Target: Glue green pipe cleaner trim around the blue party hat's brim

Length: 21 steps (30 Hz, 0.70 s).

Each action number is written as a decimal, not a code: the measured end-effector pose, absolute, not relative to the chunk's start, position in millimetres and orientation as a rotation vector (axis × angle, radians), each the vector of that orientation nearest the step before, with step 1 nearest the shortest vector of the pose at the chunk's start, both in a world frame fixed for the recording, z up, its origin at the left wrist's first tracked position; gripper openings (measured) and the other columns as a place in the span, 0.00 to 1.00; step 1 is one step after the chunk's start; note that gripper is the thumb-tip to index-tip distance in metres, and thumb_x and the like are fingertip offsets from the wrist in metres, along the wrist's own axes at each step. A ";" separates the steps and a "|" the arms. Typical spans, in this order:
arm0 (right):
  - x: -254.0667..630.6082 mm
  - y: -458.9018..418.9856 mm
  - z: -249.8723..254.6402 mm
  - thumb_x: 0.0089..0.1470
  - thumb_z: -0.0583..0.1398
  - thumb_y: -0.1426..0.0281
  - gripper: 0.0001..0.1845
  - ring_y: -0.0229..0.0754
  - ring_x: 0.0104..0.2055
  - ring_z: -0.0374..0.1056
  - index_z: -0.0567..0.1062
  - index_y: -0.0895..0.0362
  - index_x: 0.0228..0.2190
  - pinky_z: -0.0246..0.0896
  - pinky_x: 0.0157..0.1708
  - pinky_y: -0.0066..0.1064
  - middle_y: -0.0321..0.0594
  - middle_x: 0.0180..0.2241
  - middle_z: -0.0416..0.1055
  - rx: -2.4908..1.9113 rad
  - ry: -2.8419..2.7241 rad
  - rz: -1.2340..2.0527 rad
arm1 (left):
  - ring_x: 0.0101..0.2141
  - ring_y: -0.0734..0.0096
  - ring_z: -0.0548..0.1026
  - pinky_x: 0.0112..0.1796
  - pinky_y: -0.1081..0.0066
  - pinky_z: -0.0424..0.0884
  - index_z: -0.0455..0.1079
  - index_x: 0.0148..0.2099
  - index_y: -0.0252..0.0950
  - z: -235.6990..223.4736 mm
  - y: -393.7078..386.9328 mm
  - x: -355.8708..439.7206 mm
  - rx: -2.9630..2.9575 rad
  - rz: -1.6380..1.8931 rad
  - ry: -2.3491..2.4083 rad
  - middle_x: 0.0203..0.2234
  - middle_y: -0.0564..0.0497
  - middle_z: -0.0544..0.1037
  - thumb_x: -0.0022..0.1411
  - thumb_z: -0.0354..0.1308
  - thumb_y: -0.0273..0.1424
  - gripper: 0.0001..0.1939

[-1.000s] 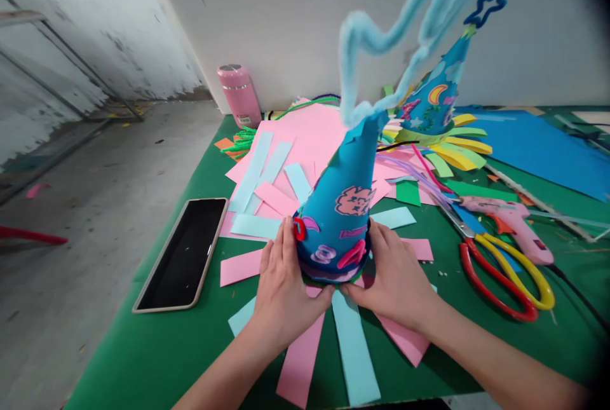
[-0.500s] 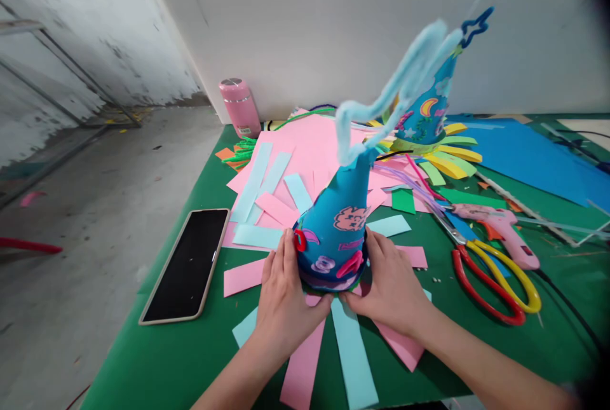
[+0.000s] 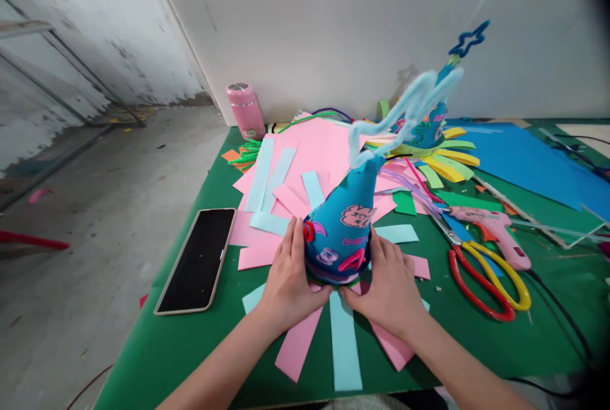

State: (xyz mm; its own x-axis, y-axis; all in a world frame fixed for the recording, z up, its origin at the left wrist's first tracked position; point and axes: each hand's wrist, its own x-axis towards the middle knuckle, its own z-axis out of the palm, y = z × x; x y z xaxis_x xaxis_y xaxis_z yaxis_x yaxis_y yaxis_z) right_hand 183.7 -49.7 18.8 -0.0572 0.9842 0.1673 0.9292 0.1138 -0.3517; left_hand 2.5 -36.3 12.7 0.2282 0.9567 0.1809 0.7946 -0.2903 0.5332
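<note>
A blue paper cone hat (image 3: pixel 350 203) stands upright on the table between my hands. Pink and purple stickers dot its front, and a light blue pipe cleaner shape (image 3: pixel 405 114) rises from its tip, leaning right. Pink and light blue paper strips (image 3: pixel 346 346) fan out from around its base. My left hand (image 3: pixel 293 276) is wrapped round the hat's lower left side, thumb at the front of the base. On the opposite side my right hand (image 3: pixel 384 283) grips the lower edge, its thumb close to the left one.
A phone (image 3: pixel 197 264) lies at the left edge of the green table (image 3: pixel 200 359). Scissors (image 3: pixel 481 283) and a pink glue gun (image 3: pixel 500 225) lie at right. Behind are a second cone hat (image 3: pixel 429 127), pink paper (image 3: pixel 314 136), blue sheets (image 3: pixel 519 156) and a pink bottle (image 3: pixel 245 111).
The view has shifted slightly. The pipe cleaner shape on the hat now sits lower and overlaps the second hat. Both hands keep their hold on the hat's base.
</note>
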 end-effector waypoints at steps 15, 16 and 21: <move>181.5 -52.5 16.1 0.39 0.58 0.51 0.54 0.58 0.52 0.56 0.42 0.61 0.60 0.53 0.45 0.50 0.52 0.52 0.61 -1.924 -1.994 0.209 | 0.58 0.51 0.56 0.51 0.52 0.61 0.22 0.64 0.39 11.5 -29.1 -22.4 2.146 0.681 1.433 0.60 0.35 0.53 0.48 0.63 0.36 0.56; 181.5 -52.5 15.9 0.38 0.58 0.51 0.54 0.58 0.52 0.56 0.42 0.61 0.60 0.53 0.45 0.51 0.52 0.52 0.61 -1.918 -1.996 0.209 | 0.58 0.50 0.56 0.51 0.52 0.61 0.22 0.64 0.40 11.2 -28.0 -21.8 2.158 0.683 1.441 0.59 0.35 0.53 0.48 0.63 0.36 0.56; 181.9 -51.5 16.4 0.39 0.58 0.51 0.54 0.59 0.50 0.57 0.41 0.61 0.60 0.54 0.43 0.50 0.53 0.49 0.63 -1.904 -2.009 0.195 | 0.58 0.49 0.56 0.51 0.53 0.62 0.23 0.64 0.38 11.0 -28.3 -15.1 2.209 0.730 1.444 0.59 0.35 0.53 0.47 0.62 0.33 0.56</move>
State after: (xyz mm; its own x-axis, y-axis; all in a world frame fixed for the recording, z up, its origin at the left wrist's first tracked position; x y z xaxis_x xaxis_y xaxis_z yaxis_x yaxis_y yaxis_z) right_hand 181.9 -51.5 16.4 -0.0235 0.9857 0.1666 0.9354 0.0805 -0.3443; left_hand -15.1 -28.3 11.0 0.3295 0.9214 0.2058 0.7119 -0.3857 0.5869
